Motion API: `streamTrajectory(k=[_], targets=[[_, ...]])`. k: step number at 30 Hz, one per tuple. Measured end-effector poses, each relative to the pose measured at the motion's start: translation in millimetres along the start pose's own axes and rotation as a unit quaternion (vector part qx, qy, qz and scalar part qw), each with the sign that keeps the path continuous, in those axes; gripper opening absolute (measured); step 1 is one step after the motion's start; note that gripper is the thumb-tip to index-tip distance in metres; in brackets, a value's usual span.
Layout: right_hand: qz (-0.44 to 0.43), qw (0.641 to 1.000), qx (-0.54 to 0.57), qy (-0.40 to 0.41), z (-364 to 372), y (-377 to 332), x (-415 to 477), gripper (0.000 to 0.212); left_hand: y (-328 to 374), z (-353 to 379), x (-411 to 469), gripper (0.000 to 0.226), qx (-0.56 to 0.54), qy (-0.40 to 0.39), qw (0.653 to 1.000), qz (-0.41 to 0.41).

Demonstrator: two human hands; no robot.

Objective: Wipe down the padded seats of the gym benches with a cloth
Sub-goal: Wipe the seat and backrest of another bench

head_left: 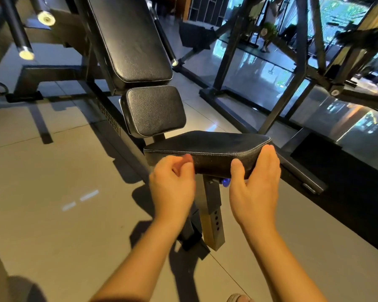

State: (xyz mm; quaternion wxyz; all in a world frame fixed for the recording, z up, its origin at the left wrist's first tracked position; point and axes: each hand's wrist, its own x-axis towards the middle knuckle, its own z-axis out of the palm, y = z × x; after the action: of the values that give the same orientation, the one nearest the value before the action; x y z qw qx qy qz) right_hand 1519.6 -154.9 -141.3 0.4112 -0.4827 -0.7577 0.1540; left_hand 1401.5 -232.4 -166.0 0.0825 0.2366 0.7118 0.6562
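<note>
A black padded seat point(207, 144) of a gym bench juts toward me, with a small lumbar pad point(154, 110) and a long tilted back pad point(129, 38) behind it. My right hand point(256, 182) lies with straight fingers against the seat's front right corner, thumb on the front edge. My left hand point(172, 184) hovers at the seat's front left edge, fingers loosely curled, holding nothing. No cloth is in view.
A blue knob point(225, 182) sits under the seat on the metal post point(212, 214). Black machine frames point(301, 62) stand to the right, bars with pale end caps point(46, 18) at upper left. Grey tiled floor point(52, 192) spreads on the left.
</note>
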Motion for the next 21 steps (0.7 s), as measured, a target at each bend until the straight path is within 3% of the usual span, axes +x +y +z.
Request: streamTrajectory(k=[4,9,11,16,21], targets=[[-0.003,1.0,0.027,0.009,-2.1,0.9,3.5,0.067,34.9,8.3,-31.7,0.002,-0.019,-0.054,0.994,0.095],[0.0,0.999,0.039,0.003,-6.3,-1.2,4.0,0.067,3.3,-9.5,8.7,0.017,0.028,0.001,0.998,-0.055],[0.005,0.999,0.033,0.003,-3.9,-3.7,2.6,0.069,2.9,-9.1,8.1,0.017,0.06,0.009,0.997,-0.046],[0.004,0.999,0.035,0.01,-5.3,-5.5,4.0,0.058,43.1,10.6,-35.1,0.007,-0.011,-0.068,0.995,0.071],[0.0,1.0,0.031,0.002,-7.4,-5.7,3.0,0.062,10.2,-3.7,6.4,0.017,0.03,0.016,0.999,-0.016]])
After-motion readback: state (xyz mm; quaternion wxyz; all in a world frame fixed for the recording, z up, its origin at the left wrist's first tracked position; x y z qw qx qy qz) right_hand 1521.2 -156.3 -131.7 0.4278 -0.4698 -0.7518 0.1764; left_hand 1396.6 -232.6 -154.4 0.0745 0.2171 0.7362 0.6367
